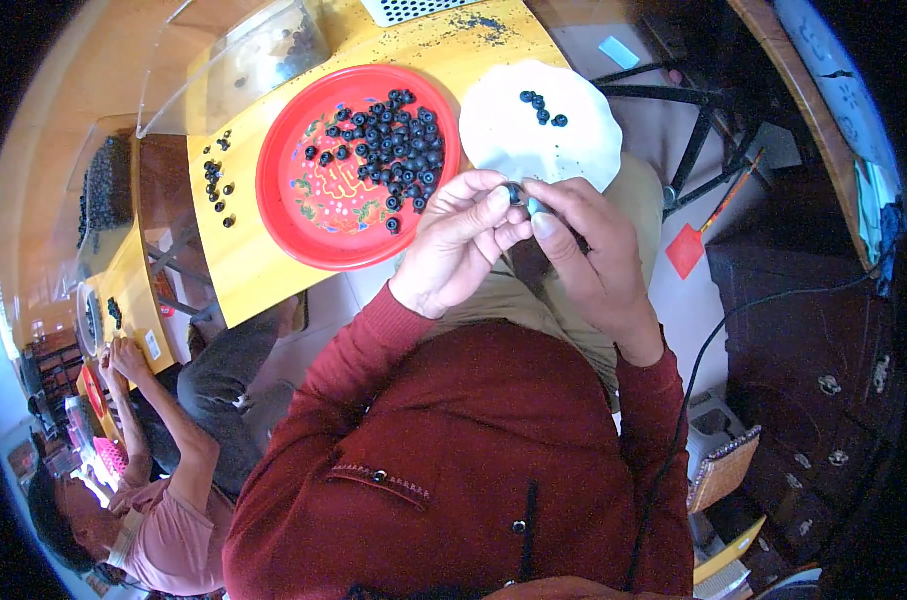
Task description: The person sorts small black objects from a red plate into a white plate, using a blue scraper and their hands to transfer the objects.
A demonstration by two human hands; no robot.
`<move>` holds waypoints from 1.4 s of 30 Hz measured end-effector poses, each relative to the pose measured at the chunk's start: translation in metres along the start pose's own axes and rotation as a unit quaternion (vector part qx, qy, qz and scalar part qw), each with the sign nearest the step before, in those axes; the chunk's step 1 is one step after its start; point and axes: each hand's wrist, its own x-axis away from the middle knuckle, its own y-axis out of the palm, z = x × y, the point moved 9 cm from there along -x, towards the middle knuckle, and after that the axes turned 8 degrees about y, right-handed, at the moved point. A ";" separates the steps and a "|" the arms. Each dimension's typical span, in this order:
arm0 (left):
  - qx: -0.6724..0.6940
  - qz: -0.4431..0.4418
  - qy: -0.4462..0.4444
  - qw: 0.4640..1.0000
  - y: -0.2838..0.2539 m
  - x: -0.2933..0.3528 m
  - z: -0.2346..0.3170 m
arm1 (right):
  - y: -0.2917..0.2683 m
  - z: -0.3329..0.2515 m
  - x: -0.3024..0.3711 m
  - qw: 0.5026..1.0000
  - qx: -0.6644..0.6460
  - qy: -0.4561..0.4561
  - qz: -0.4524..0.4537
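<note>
Head view, left hand [452,250] and right hand [606,262] together, both pinched on a dark round bead [515,193]

The round tray [282,212] is bright red, printed with green, pink and orange florals around a yellow-outlined motif. The beads [399,150] are blue-black. The scalloped plate [589,140] is plain white, the desk [229,285] warm yellow. The sweater [534,400] is maroon, with a paler stitched pattern edging its pocket; the trousers [489,300] are khaki. The flyswatter [686,252] is red, its handle red and yellow.
</note>
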 end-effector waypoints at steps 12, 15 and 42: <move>-0.010 0.009 0.012 1.000 0.000 0.002 -0.007 | -0.008 -0.006 0.010 0.997 0.018 -0.065 0.045; 0.000 -0.042 0.005 0.999 0.006 0.002 -0.009 | -0.010 -0.006 0.011 0.997 0.005 -0.065 0.043; -0.095 -0.058 0.030 0.993 0.035 0.011 -0.019 | -0.026 -0.001 0.019 0.990 -0.107 -0.071 0.055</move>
